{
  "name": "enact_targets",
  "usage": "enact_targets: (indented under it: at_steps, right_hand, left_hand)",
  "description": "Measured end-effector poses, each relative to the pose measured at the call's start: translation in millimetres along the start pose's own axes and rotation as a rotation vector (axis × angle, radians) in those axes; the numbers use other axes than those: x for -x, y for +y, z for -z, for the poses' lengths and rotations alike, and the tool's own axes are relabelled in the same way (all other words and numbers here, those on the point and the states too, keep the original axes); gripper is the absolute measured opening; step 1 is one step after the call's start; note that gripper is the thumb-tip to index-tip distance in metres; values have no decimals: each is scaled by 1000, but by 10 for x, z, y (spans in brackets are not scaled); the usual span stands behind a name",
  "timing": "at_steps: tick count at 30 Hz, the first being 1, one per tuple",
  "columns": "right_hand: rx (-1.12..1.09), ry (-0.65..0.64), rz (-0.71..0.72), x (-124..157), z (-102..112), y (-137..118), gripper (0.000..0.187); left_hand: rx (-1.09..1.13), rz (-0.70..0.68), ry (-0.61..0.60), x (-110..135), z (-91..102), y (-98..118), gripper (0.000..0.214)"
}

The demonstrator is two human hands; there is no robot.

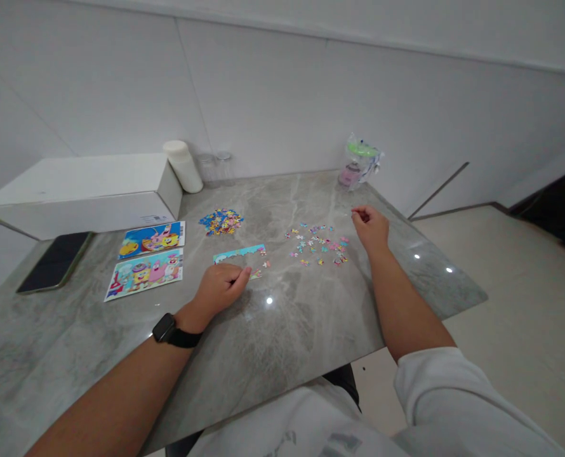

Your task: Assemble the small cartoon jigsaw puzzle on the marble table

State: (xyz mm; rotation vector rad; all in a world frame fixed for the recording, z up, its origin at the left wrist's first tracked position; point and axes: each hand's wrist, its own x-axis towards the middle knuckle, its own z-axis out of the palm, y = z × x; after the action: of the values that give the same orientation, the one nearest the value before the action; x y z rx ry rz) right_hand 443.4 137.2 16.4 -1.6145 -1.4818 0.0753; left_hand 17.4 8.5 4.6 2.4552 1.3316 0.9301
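Observation:
My left hand (pixel 219 287) rests on the grey marble table (pixel 282 330) with its fingers curled, thumb touching small puzzle pieces just below a joined blue strip of puzzle (pixel 239 252). My right hand (pixel 371 227) lies at the right end of a spread of loose pink and blue puzzle pieces (pixel 318 244), fingers curled in; what they hold, if anything, is too small to make out. A heap of colourful pieces (pixel 221 221) sits farther back. Two cartoon picture cards (pixel 148 257) lie to the left.
A long white box (pixel 87 193) and a white cylinder (pixel 183 165) stand at the back left. A dark phone (pixel 55 261) lies at the left edge. A plastic bag with a green-lidded bottle (pixel 359 162) sits at the back right corner. Tiled floor lies to the right.

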Motion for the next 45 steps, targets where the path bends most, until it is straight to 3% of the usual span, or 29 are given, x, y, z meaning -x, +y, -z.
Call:
enact_targets:
  at_steps: [3, 12, 17, 26, 33, 40, 45]
  right_hand:
    - [23, -40, 46, 19, 6, -23, 22]
    - [190, -435, 192, 127, -118, -32, 12]
    - [319, -566, 203, 202, -242, 25, 11]
    - [380, -544, 176, 248, -323, 35, 9]
    - [436, -503, 119, 232, -326, -8, 24]
    - [487, -562, 257, 272, -393, -68, 39]
    - [541, -572, 220, 301, -403, -91, 40]
  left_hand:
    - [0, 18, -14, 7, 2, -5, 55]
    - [8, 20, -44, -1, 3, 2, 55]
    - [12, 2, -61, -1, -13, -10, 54]
    - [17, -11, -89, 3, -7, -1, 55]
    - [27, -31, -75, 0, -18, -7, 54]
    - [43, -53, -62, 0, -16, -4, 55]
    - [46, -69, -63, 0, -23, -10, 54]
